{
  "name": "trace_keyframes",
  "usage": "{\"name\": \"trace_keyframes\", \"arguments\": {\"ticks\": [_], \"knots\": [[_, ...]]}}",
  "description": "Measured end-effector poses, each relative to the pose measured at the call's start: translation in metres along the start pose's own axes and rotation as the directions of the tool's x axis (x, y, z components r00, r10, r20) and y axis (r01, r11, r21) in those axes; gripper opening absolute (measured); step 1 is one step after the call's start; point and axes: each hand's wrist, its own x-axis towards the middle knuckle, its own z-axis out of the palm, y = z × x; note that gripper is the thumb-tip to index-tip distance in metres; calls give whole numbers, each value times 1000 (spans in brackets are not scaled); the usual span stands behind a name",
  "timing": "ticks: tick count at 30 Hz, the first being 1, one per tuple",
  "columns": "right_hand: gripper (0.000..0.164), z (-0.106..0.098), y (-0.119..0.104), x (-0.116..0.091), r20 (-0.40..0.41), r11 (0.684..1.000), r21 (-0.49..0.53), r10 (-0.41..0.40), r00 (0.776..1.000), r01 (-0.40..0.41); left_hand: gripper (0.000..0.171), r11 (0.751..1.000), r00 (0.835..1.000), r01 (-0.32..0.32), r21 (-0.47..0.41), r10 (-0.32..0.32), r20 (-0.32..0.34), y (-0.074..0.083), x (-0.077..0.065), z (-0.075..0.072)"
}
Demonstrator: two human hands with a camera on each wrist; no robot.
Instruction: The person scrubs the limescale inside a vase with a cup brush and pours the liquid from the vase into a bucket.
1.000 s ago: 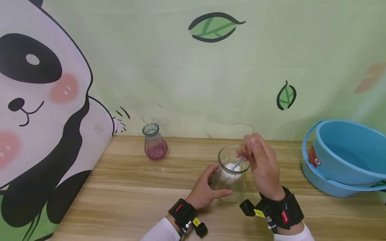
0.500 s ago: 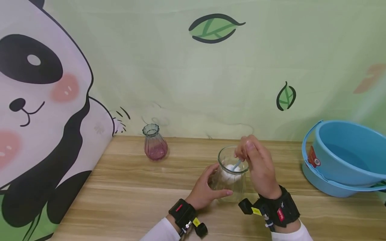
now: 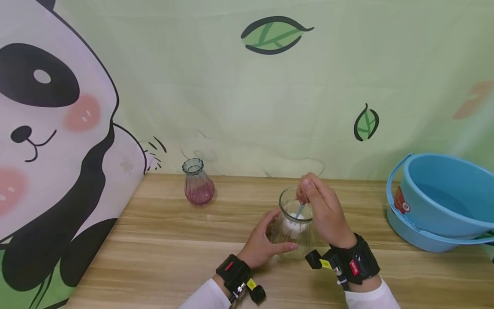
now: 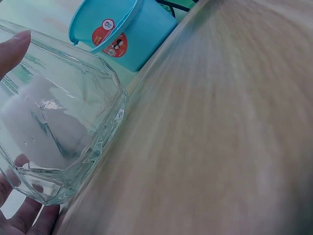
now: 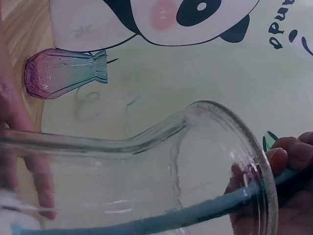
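A clear glass vase [image 3: 305,241] with a flared rim stands on the wooden table. My left hand [image 3: 263,245] grips its side, thumb at the front and fingers behind. In the left wrist view, the thumb [image 4: 13,53] presses the glass. My right hand [image 3: 327,210] pinches the blue handle [image 5: 195,209] of a sponge brush at the vase's mouth. The white sponge head [image 4: 41,129] is inside the vase, seen through the glass in the left wrist view. The right hand's fingers partly cover the handle's upper end.
A small ribbed vase [image 3: 199,194], teal fading to pink, stands at the back left of the table [image 3: 162,257]. Blue buckets [image 3: 432,199], one apparently nested in another, stand at the right. A cloth backdrop [image 3: 216,98] with a panda and leaves rises behind.
My right hand has shifted left over the mouth of the vase, and the brush handle stands more upright. The sponge sits slightly lower. My left hand and the vase have stayed put.
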Motion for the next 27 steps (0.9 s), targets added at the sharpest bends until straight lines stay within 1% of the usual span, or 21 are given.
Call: {"name": "trace_keyframes", "arguments": {"ticks": [3,7,11,13,16,24,27], "knots": [[32,-1,0,1,17,999,-31,38,999,-37,79,1000,1000,-11,0,11,-1,-1,1,0],[31,0,-1,1,32,996,-63,70,997,-67,80,1000,1000,-24,5,24,0,-1,2,0],[30,1,-2,1,51,996,-49,72,996,-70,81,1000,1000,-26,8,26,3,-2,3,0],[31,2,-1,1,63,997,-31,71,996,-69,82,1000,1000,-26,10,26,2,-3,3,0],[32,1,1,0,59,998,1,65,996,-66,81,1000,1000,-27,11,27,-3,-4,2,0],[31,-5,-1,0,-12,989,143,39,999,-37,82,1000,1000,-22,5,22,-3,-4,1,0],[31,-6,-5,-1,-38,987,161,13,999,-7,82,1000,1000,-25,10,25,-8,-4,1,1]]}}
